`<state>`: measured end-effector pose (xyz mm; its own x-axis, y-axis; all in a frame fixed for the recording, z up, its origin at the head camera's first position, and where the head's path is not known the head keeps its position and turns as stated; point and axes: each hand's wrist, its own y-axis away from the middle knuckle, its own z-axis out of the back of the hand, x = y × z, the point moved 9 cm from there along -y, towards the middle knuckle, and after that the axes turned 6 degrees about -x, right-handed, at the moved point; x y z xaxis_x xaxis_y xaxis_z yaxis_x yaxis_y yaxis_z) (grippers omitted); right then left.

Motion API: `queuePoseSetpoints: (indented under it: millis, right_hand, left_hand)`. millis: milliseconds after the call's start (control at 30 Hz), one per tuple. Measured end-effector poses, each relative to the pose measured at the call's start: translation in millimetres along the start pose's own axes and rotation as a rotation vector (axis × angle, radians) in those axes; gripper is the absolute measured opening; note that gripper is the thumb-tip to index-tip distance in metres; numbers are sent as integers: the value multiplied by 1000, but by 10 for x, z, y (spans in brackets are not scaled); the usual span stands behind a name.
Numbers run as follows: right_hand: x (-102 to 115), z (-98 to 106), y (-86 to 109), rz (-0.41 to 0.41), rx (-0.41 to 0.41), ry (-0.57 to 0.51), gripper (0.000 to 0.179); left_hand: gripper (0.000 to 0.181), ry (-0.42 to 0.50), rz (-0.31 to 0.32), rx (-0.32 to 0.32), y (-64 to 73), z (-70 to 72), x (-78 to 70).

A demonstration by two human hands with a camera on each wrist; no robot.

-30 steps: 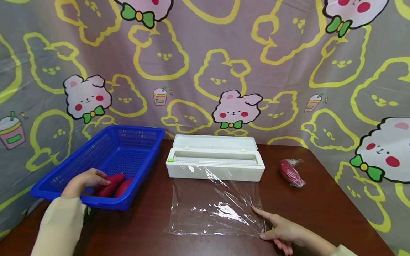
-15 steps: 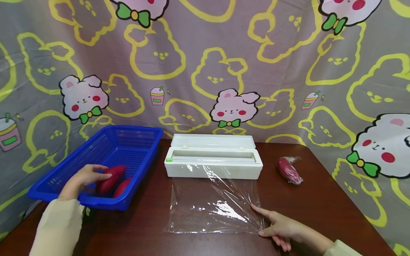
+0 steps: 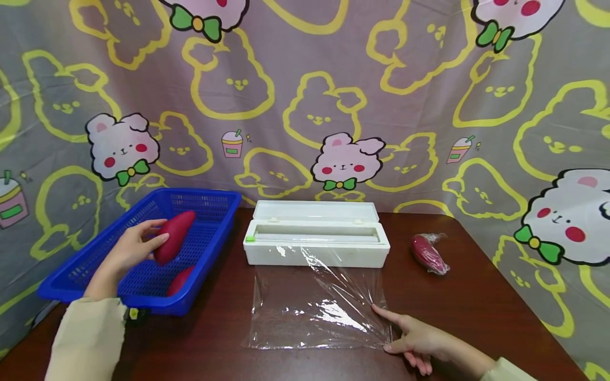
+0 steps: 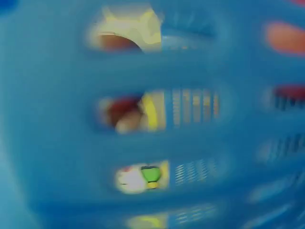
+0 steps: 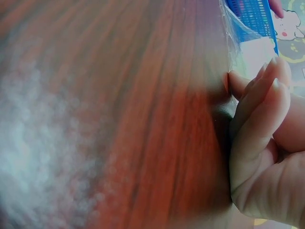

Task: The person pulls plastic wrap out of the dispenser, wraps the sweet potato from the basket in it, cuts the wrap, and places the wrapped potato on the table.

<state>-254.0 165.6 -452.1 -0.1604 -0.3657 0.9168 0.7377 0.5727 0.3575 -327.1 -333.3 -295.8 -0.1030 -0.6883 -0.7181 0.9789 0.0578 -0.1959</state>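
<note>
My left hand (image 3: 131, 248) grips a red sweet potato (image 3: 176, 237) between thumb and fingers, raised above the blue plastic basket (image 3: 216, 254). A second red sweet potato (image 3: 180, 280) lies in the basket's near right corner. From a white cling film dispenser (image 3: 314, 257), lid up, a sheet of clear cling film (image 3: 300, 312) extends across the table. With thumb and index finger spread apart, my right hand (image 3: 414, 341) presses the sheet's right edge and near corner; its other fingers are bent. In the left wrist view, blurred basket slots (image 4: 190, 107) fill the picture.
A film-wrapped sweet potato (image 3: 430, 255) lies on the brown table (image 3: 476, 296) at the right. A patterned curtain (image 3: 305, 106) hangs behind. On the dispenser's left end is a green slider (image 3: 250, 238). The basket's rim (image 3: 209, 275) stands between the left hand and the film.
My left hand has lifted one sweet potato up from the basket's near end, away from the other one. The right hand keeps its place on the film.
</note>
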Motion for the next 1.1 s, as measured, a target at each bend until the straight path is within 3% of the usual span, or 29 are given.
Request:
queuePoseSetpoints:
  millis: [100, 200, 400, 633, 800, 933, 1100]
  right_hand:
    - [5, -5, 3, 5, -4, 3, 78]
    - [8, -19, 3, 7, -4, 3, 78]
    - [16, -29, 12, 11, -9, 17, 78]
    - [32, -10, 17, 10, -17, 26, 78]
    - [25, -2, 20, -5, -15, 20, 79]
    - [25, -1, 16, -3, -19, 24, 79]
    - [7, 1, 6, 0, -41, 29, 80]
  left_hand:
    - [53, 0, -64, -25, 9, -28, -176]
    - [51, 14, -88, -40, 29, -52, -263]
    - [50, 21, -100, -85, 84, -9, -272]
    - [53, 100, -106, -74, 182, 88, -245]
    - [52, 145, -139, -60, 259, 102, -347]
    - [48, 133, -185, -52, 319, 38, -522]
    - [44, 198, -259, 13, 385, -173, -771]
